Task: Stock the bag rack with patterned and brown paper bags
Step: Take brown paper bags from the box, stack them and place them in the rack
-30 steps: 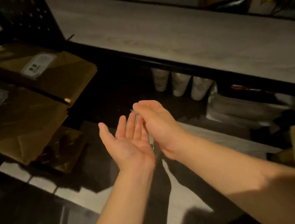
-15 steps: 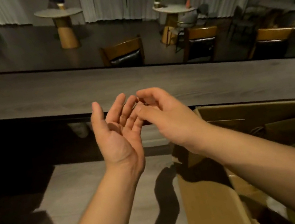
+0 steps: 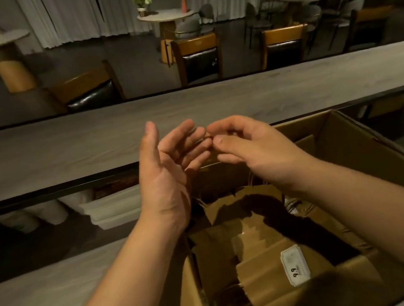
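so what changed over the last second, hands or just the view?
Mostly the view: it swung right, away from the rack of bags and onto the open cardboard box of brown paper bags, which now lies under the hands. Nothing taken hold of or let go. Unchanged: left hand palm up, right hand touching its fingertips, both empty.

A white tag (image 3: 295,265) on a brown paper bag (image 3: 270,273) in the box reads "9.9".
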Available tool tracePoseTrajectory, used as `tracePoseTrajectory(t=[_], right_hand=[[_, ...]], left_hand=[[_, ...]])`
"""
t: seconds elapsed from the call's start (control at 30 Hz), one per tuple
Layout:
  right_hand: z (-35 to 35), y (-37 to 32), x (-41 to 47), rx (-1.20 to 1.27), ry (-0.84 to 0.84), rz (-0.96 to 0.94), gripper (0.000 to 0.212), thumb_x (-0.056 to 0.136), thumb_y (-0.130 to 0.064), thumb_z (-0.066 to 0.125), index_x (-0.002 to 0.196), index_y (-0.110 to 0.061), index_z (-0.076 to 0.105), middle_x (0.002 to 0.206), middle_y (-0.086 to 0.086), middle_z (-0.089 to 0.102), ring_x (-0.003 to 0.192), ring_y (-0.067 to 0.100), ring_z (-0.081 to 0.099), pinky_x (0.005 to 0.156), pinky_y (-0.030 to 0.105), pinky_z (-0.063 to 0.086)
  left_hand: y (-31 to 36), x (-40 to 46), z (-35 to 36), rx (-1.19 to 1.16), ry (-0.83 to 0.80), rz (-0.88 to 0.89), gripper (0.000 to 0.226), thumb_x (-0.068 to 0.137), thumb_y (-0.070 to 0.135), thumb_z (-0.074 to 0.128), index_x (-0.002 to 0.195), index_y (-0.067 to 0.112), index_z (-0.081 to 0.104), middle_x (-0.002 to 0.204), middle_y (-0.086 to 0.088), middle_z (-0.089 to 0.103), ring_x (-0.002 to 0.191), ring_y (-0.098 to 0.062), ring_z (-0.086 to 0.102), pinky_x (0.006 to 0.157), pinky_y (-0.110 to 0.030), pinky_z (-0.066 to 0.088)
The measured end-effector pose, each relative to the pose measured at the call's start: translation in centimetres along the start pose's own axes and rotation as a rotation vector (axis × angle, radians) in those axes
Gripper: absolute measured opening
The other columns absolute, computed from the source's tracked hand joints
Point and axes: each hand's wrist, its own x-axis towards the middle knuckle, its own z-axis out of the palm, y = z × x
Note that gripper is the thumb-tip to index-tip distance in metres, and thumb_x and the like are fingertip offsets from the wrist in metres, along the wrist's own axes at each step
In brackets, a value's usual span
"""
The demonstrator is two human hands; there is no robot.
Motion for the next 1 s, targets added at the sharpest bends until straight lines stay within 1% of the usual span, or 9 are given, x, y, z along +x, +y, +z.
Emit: tracePoseTrajectory(t=[0.17, 0.3, 0.37, 0.43, 0.53, 0.63, 0.73, 0.87, 1.0], right_hand=[[-4.2, 3.0, 0.9, 0.001, 0.008, 0.022, 0.021, 0.104, -0.026, 0.060, 0.124, -0.026, 0.066, 0.112, -0.004, 0.074, 0.106, 0.010, 0.072, 0.098, 0.038, 0.060], [-5.5, 7.0, 3.1, -0.162, -0.109, 0.078, 0.015, 0.102, -0.033, 0.062, 0.117, -0.032, 0.066, 0.104, -0.004, 0.074, 0.096, 0.010, 0.073, 0.095, 0.039, 0.060], [-5.5, 9.5, 4.1, -0.407, -0.326, 0.147, 0.029, 0.097, -0.043, 0.067, 0.123, -0.031, 0.062, 0.105, -0.007, 0.072, 0.096, 0.008, 0.071, 0.088, 0.034, 0.060], [-4.9, 11.9, 4.7, -0.637, -0.622, 0.245, 0.058, 0.090, -0.052, 0.074, 0.138, -0.030, 0.051, 0.120, -0.009, 0.066, 0.110, 0.012, 0.068, 0.086, 0.028, 0.057], [-3.6, 15.0, 4.5, -0.950, -0.954, 0.291, 0.084, 0.084, -0.054, 0.080, 0.151, -0.022, 0.040, 0.146, 0.000, 0.048, 0.135, 0.022, 0.050, 0.101, 0.033, 0.046], [-2.8, 17.5, 3.6, -1.113, -1.141, 0.278, 0.094, 0.082, -0.055, 0.081, 0.155, -0.016, 0.035, 0.155, 0.007, 0.036, 0.140, 0.028, 0.038, 0.112, 0.042, 0.038], [-2.8, 19.0, 3.3, -1.105, -1.222, 0.276, 0.086, 0.083, -0.042, 0.084, 0.153, -0.020, 0.038, 0.151, 0.007, 0.046, 0.137, 0.030, 0.044, 0.114, 0.048, 0.039], [-2.2, 19.5, 3.0, -1.057, -1.295, 0.244, 0.049, 0.095, -0.021, 0.070, 0.142, -0.025, 0.055, 0.141, 0.007, 0.059, 0.128, 0.030, 0.056, 0.109, 0.047, 0.045], [-2.5, 18.7, 3.8, -1.063, -1.305, 0.166, 0.038, 0.099, -0.015, 0.064, 0.137, -0.020, 0.059, 0.130, 0.007, 0.062, 0.122, 0.030, 0.058, 0.099, 0.044, 0.046]], left_hand=[[-2.1, 1.1, 2.3, 0.128, -0.047, -0.039, 0.077, 0.091, 0.071, 0.040, 0.123, 0.008, 0.069, 0.112, -0.014, 0.076, 0.104, -0.028, 0.072, 0.095, -0.040, 0.056], [-3.2, 2.4, 2.3, 0.494, 0.006, -0.108, 0.068, 0.097, 0.069, 0.028, 0.121, 0.023, 0.072, 0.103, -0.002, 0.079, 0.101, -0.022, 0.073, 0.098, -0.047, 0.054], [-3.5, 2.8, 2.1, 0.684, 0.040, -0.117, 0.061, 0.103, 0.066, 0.023, 0.119, 0.032, 0.071, 0.101, 0.006, 0.079, 0.100, -0.017, 0.073, 0.101, -0.050, 0.053], [-3.7, 2.8, 1.9, 0.853, 0.037, -0.108, 0.056, 0.103, 0.066, 0.023, 0.120, 0.038, 0.068, 0.101, 0.011, 0.076, 0.098, -0.010, 0.070, 0.100, -0.049, 0.053], [-3.9, 2.7, 1.9, 0.968, 0.012, -0.117, 0.048, 0.102, 0.065, 0.030, 0.121, 0.039, 0.066, 0.100, 0.013, 0.074, 0.097, -0.005, 0.068, 0.096, -0.042, 0.054], [-3.9, 2.5, 1.8, 1.053, -0.004, -0.127, 0.041, 0.102, 0.061, 0.035, 0.110, 0.039, 0.068, 0.096, 0.010, 0.074, 0.086, -0.001, 0.066, 0.081, -0.030, 0.051], [-3.7, 2.5, 1.7, 1.080, -0.023, -0.147, 0.036, 0.101, 0.059, 0.041, 0.104, 0.037, 0.069, 0.094, 0.006, 0.075, 0.083, -0.005, 0.067, 0.078, -0.032, 0.053], [-3.7, 2.5, 1.6, 1.065, -0.001, -0.154, 0.026, 0.100, 0.054, 0.048, 0.101, 0.038, 0.069, 0.090, 0.009, 0.075, 0.062, 0.002, 0.063, 0.066, -0.028, 0.050], [-3.5, 2.5, 1.6, 1.054, 0.028, -0.144, 0.019, 0.100, 0.051, 0.051, 0.101, 0.042, 0.068, 0.091, 0.013, 0.074, 0.077, -0.001, 0.067, 0.073, -0.028, 0.052]])
